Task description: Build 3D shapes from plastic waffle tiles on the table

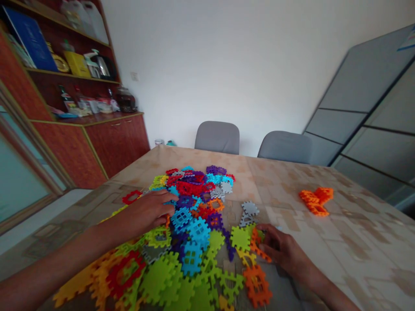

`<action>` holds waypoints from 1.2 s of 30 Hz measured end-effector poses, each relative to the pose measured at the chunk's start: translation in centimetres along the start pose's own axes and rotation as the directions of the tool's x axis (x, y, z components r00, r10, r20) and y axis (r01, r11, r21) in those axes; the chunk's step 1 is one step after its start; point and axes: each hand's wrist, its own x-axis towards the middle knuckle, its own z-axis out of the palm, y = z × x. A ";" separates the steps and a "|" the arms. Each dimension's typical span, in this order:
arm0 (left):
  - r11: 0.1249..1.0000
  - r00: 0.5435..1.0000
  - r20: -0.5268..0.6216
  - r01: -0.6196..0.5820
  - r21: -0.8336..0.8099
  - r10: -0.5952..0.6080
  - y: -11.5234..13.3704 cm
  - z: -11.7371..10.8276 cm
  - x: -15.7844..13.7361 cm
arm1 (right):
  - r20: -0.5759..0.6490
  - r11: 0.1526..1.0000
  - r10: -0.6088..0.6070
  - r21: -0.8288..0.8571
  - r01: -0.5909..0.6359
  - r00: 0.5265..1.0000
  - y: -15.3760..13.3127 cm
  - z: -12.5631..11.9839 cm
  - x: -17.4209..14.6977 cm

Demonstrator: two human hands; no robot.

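Note:
My left hand (152,210) reaches into a heap of colourful interlocking plastic tiles, its fingers apart and touching the pieces. Just under its fingertips lies an orange bit (167,221), with a light-blue window tile (181,218) close beside. My right hand (283,247) is at the heap's right edge, thumb and fingers closed on an orange toothed tile (258,247). That tile stands on edge against a lime-green tile (240,237). Nearer to me lies an orange window tile (257,285). Part of the held tile is hidden behind the fingers.
A joined orange tile cluster (316,200) sits apart on the patterned tablecloth (356,224) at right. Two grey chairs (217,137) stand beyond the table's far edge. At left is a wooden cabinet (116,147) with bottles and a kettle on its shelves.

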 end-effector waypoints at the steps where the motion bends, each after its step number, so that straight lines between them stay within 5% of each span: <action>1: 1.000 1.000 -0.014 -0.010 -0.030 0.010 0.2 -0.1 0.1 | -0.013 1.000 0.001 -0.008 -0.002 1.000 0.0 0.1 0.0; 7: 0.963 0.955 -0.295 -0.067 -0.260 -0.014 3.7 -0.2 0.0 | -0.159 0.999 -0.036 -0.042 0.030 0.987 -0.4 0.0 -0.2; 11: 0.947 0.935 -0.354 -0.148 -0.284 0.039 7.2 0.7 0.6 | -0.212 0.990 -0.143 -0.046 0.136 0.967 -2.0 0.2 -1.0; 15: 0.969 0.926 -0.368 -0.162 -0.185 0.084 8.4 1.7 2.1 | -0.096 0.973 -0.230 -0.036 0.228 0.968 -3.4 0.9 -1.9; 22: 0.999 0.971 -0.236 0.024 -0.046 -0.034 5.3 2.7 0.8 | -0.021 0.966 -0.242 -0.094 0.239 0.970 -2.1 0.1 -1.8; 28: 0.950 0.886 -0.372 0.195 -0.243 -0.277 6.3 1.7 -0.9 | 0.197 0.956 -0.210 -0.162 0.243 0.958 -3.7 -1.1 -2.6; 32: 0.953 0.907 -0.386 0.050 -0.299 -0.169 9.7 2.1 -0.1 | 0.394 0.928 -0.183 -0.232 0.290 0.900 -5.6 -1.1 -3.6; 36: 0.954 0.944 -0.330 -0.098 -0.283 -0.001 13.2 2.3 1.9 | 0.397 0.927 -0.168 -0.247 0.281 0.902 -6.5 -1.1 -3.9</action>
